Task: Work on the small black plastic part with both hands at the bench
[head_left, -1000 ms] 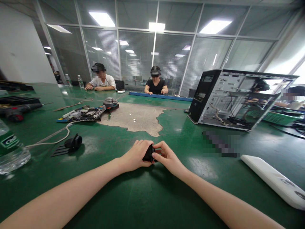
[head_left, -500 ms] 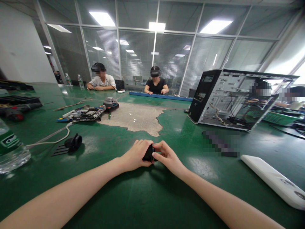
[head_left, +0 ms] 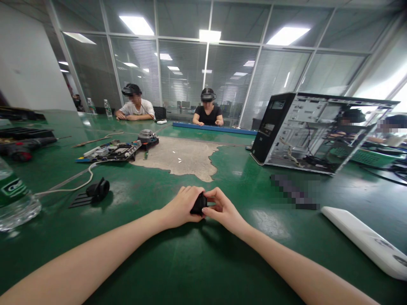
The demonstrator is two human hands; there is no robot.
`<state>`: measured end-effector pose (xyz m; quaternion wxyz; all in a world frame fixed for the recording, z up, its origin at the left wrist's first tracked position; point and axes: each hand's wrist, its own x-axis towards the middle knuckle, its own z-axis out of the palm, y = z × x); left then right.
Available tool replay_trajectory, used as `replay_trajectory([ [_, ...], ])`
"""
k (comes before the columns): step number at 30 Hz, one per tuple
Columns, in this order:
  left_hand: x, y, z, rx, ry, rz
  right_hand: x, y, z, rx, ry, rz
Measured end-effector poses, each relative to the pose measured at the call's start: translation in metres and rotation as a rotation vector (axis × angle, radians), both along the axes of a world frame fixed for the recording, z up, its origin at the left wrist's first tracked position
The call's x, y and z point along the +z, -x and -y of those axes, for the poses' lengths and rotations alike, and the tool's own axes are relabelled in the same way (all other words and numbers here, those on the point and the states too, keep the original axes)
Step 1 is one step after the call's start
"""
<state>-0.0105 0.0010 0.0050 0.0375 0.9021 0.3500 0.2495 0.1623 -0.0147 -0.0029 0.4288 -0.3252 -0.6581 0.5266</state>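
Note:
A small black object (head_left: 198, 204) is held between my two hands, low over the middle of the green table (head_left: 190, 258). My left hand (head_left: 182, 206) wraps round its left side, with the thumb below and the fingers over the top. From the right, my right hand (head_left: 221, 208) grips its edge with thumb and index finger. Just beyond my hands lies a bare, tan patch (head_left: 187, 159) of tabletop with small white scraps on it. To the left rests a black part with slats (head_left: 98, 189).
An open computer case (head_left: 273, 131) stands at the right, with a dark strip (head_left: 294, 192) and a white phone-like object (head_left: 362, 239) nearer me. At left are a circuit board (head_left: 111, 151), a drill (head_left: 25, 146) and a water bottle (head_left: 15, 195). Two people sit across the table.
My right thumb and fingers have shifted slightly at the black object's right edge. My left hand keeps its hold in the same place.

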Motion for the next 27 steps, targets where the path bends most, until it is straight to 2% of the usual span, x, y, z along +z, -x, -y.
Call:
replay_trajectory([
  [11,0.0002,-0.0008,0.0001,-0.001,0.005,0.009,-0.0007,-0.0004,-0.0018,-0.077,-0.05,0.081],
  [18,-0.0008,-0.0002,-0.0009,0.001,0.0,-0.003,-0.0002,0.0004,0.0008,-0.032,-0.103,0.036],
  [27,-0.0007,-0.0007,-0.0003,0.003,0.003,-0.001,-0.0006,0.0,-0.0011,-0.079,-0.07,0.075],
])
